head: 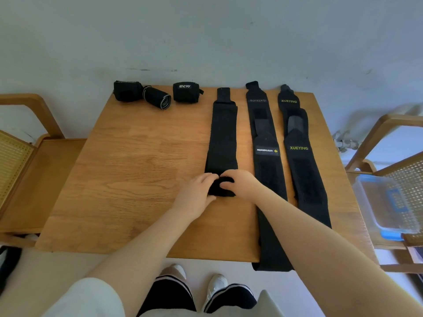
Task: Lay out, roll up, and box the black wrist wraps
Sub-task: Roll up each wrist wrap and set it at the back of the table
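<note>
Wooden table (142, 156) against pale wall (206, 30) | both hands (219, 186) gripping rolled end of plain wrap (223, 138)

table (137, 179) bare left, flat wraps (267, 161) crowd right

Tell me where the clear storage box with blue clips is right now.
In the head view, the clear box sits off the table on the right-hand chair, beside the XUEYING wraps.
</note>
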{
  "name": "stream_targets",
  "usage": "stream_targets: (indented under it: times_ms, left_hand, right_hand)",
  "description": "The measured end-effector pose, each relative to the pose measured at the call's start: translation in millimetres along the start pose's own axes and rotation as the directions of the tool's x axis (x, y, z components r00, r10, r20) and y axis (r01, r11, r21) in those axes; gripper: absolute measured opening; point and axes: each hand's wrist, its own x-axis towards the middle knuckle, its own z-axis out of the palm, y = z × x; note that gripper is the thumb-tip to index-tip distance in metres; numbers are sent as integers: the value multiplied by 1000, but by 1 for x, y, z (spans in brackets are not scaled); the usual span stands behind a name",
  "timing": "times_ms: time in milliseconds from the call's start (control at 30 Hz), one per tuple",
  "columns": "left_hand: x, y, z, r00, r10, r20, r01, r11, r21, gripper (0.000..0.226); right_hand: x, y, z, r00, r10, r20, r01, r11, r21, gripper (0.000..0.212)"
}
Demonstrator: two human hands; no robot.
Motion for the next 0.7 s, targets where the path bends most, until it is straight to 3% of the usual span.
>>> stream_targets:
  times_ms: [67, 133, 167, 233, 300, 367, 467, 533, 600, 700]
  left_hand:
    - [11, -1, -4, 1000, -1, -12, 2, 998, 62, 55]
    - [26, -2, -11, 1000, -9, -9, 10, 989, 145, 52]
    - [34, -5, -15, 1000, -2, 9, 0, 982, 186, 51]
    - [52, -10, -25, 995, 26, 94, -48, 967, 250, 50]
    - [69, -13, -32, 982, 35, 187, -85, 959, 271, 49]
    - [83, -15, -36, 965, 18, 262, -81, 970, 230, 49]
    - [98, -23, -39, 950, -34, 312, 30, 999, 18, 44]
    - [106, -28, -41, 960, -37, 277, 68, 992, -105, 33]
    - [110, -30, -42, 982, -2, 188, 18, 996, -83, 24]
    - [110, -36, -44, 986, 124, 115, -114, 990, -86, 37]
  right_hand:
    - [9, 0, -4, 995, 96, -1, -94, 983, 156, 42]
    - [14, -7, -4, 982, 184, -48, -171, 966, 195, 38]
    - [16, -9, -2, 973, 179, -144, -167, 982, 90, 34]
    - [16, -9, 7, 907, -44, -420, -84, 956, -283, 23]
    - [12, -3, 16, 824, -271, -497, -2, 876, -482, 21]
    - [8, 9, 22, 825, -319, -467, 54, 867, -496, 42]
    - [9, 14, 17, 897, -286, -337, 49, 823, -566, 72]
    - [19, 10, 4, 925, -261, -276, 84, 849, -522, 67]
    - [33, 6, -11, 961, -180, -208, 77, 901, -426, 58]
    - [51, 5, -35, 995, -63, -82, 36, 956, -292, 50]
